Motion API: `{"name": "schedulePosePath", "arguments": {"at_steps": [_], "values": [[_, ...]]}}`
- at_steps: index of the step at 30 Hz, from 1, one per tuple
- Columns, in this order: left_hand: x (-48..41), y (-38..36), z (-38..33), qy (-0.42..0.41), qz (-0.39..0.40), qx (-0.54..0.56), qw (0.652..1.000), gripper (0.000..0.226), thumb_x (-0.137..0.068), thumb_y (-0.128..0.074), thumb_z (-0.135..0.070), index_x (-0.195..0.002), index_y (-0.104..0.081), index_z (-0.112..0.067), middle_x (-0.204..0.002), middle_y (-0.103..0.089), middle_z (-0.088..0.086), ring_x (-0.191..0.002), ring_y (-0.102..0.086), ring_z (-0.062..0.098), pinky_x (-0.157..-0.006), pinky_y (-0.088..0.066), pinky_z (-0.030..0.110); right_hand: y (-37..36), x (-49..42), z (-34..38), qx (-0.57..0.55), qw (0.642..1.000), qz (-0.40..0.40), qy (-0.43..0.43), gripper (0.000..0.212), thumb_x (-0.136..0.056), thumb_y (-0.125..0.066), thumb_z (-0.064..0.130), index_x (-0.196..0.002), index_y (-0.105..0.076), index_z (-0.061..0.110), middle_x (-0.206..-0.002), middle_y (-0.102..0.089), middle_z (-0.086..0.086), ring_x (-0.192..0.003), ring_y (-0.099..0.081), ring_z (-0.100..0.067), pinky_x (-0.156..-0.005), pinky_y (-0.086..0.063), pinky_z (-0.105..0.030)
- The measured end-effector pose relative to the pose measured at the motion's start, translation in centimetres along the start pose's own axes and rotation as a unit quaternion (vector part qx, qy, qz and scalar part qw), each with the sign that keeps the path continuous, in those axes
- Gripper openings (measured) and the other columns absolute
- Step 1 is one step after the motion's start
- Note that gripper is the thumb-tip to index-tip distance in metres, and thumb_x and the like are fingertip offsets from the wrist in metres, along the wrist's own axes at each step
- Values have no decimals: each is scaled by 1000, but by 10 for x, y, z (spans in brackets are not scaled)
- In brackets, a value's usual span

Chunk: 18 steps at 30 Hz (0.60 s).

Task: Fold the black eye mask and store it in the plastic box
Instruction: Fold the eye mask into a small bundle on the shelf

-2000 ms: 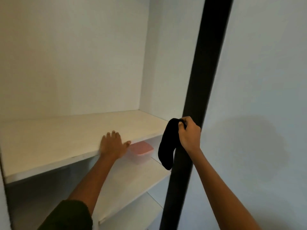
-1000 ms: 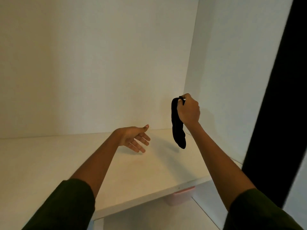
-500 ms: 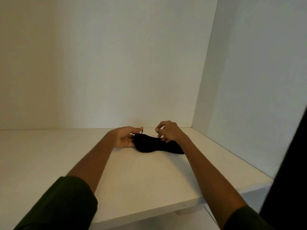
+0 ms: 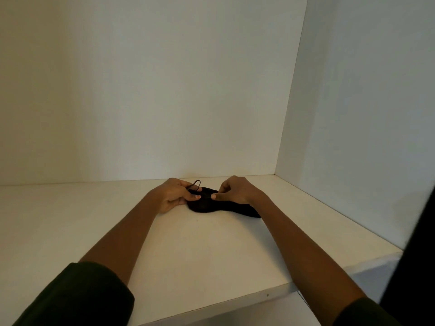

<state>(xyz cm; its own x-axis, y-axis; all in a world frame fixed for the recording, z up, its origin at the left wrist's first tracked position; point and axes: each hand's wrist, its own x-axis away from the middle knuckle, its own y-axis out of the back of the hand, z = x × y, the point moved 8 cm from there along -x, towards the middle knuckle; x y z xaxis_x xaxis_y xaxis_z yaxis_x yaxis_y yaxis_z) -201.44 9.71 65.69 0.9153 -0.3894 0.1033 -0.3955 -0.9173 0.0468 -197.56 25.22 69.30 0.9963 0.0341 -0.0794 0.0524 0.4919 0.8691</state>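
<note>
The black eye mask (image 4: 211,206) lies flat on the white shelf (image 4: 193,250), toward the back. My left hand (image 4: 175,195) pinches its left end, where a thin black strap loop (image 4: 195,183) sticks up. My right hand (image 4: 234,192) rests on the mask's middle, thumb and fingers pinching the fabric; the mask's right end shows under my right wrist. The plastic box is out of view.
The shelf is closed in by a white back wall (image 4: 164,90) and a white side panel (image 4: 364,114) on the right. A dark vertical edge (image 4: 414,267) stands at the lower right. Below the shelf's front edge a lower shelf (image 4: 270,311) shows.
My right hand carried the hanging mask over the shelf and laid it down. Both hands then closed on it, and now the fingers have shifted inward and the strap loop stands up.
</note>
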Motion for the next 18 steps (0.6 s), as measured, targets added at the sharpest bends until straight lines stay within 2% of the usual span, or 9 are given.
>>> {"name": "schedulePosePath", "arguments": {"at_steps": [3,5,9,12,15,18], "values": [[2,0,1,1,-12,13,1000,41,-79,-57,23,-119,-57,12,-97,-65,6,-105,-59,21,-97,-45,28,-2,1,6,-21,1000,0,8,35,-83,-68,39,-94,-70,6,-72,-56,5,-68,-48,-7,-55,-33,-17],[3,-1,1,-2,-15,11,1000,41,-78,-58,22,-118,-58,12,-94,-65,8,-102,-60,22,-96,-45,28,-3,2,6,-53,999,5,4,37,-83,-68,39,-98,-69,6,-80,-58,2,-75,-50,-9,-57,-34,-17],[4,0,-1,1,-23,6,1000,41,-78,-60,21,-117,-59,11,-105,-65,14,-103,-60,22,-95,-46,28,-6,5,8,-52,998,27,7,24,-82,-70,35,-85,-65,12,-72,-57,7,-69,-48,-4,-60,-35,-17],[4,5,0,0,-28,7,1000,39,-78,-59,21,-116,-60,10,-100,-66,13,-92,-63,19,-95,-46,29,8,7,0,-158,987,21,-7,17,-86,-66,28,-79,-63,12,-76,-65,2,-67,-56,-8,-72,-44,-21],[3,15,2,-6,-42,21,999,38,-79,-60,20,-115,-62,9,-108,-66,18,-88,-64,18,-96,-47,30,34,14,-27,-234,971,-24,-40,14,-91,-61,20,-88,-68,8,-71,-62,-2,-53,-47,-9,-58,-43,-19],[4,17,2,-2,-44,40,998,21,-80,-63,13,-99,-67,4,-108,-67,17,-87,-65,17,-95,-48,29,48,19,-54,-232,967,-68,-79,22,-90,-62,26,-90,-74,7,-66,-57,-1,-51,-39,-9,-53,-36,-19]]}}
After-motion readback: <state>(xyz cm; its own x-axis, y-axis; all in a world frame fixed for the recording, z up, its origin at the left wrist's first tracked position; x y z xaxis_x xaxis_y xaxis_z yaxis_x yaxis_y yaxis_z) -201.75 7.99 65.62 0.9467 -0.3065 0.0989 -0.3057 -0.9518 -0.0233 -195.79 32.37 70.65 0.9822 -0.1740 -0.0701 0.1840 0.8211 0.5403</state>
